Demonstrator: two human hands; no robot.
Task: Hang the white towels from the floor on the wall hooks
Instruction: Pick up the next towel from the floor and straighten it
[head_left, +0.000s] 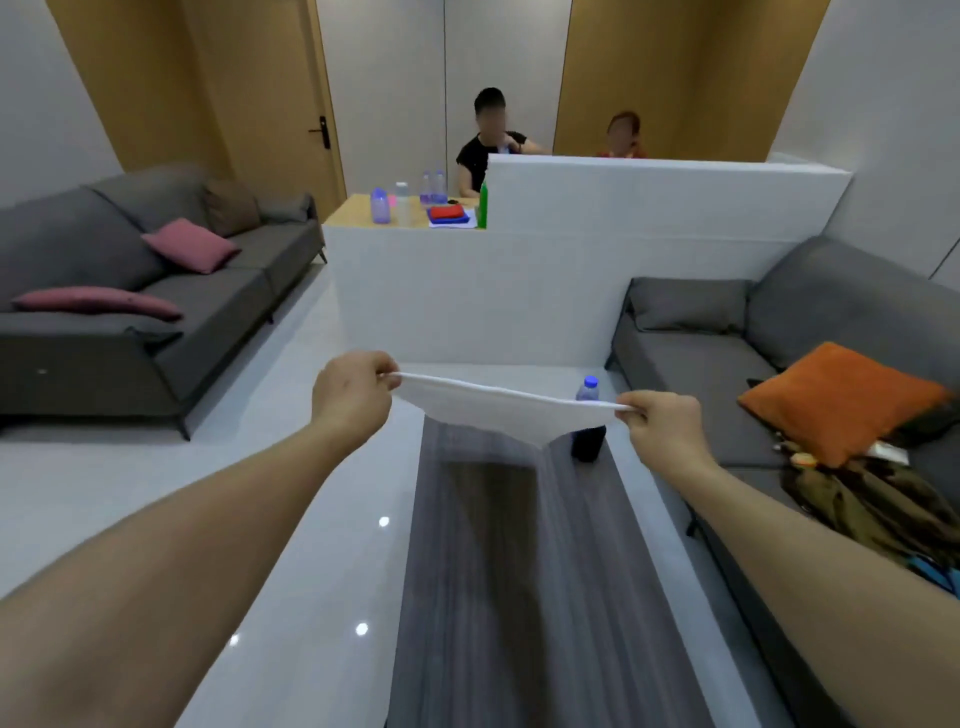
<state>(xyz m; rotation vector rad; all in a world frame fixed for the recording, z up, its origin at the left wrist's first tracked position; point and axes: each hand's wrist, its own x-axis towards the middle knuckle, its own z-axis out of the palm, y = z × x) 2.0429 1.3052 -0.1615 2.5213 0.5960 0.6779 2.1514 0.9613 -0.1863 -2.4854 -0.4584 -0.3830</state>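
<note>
White towel (506, 413) held up in mid-air over the dark wood worktop (498, 597), stretched betw. both hands, clear of the floor. Left hand (353, 397) pinching one top corner, right hand (657, 426) pinching the other; each grip narrow, thumb and fingertips clamped on the hem. Looks light, soft, limp: sags in the middle w/ no stiffness, prob. not slippery, nothing fragile. Best taken at corners or along the top hem, as now; a single-point hold would let it bunch. Long axis left-right, top edge roughly level, slightly lower on the right; body hanging down to a point. Bottle (588, 423) just behind. No wall hooks in view.
</note>
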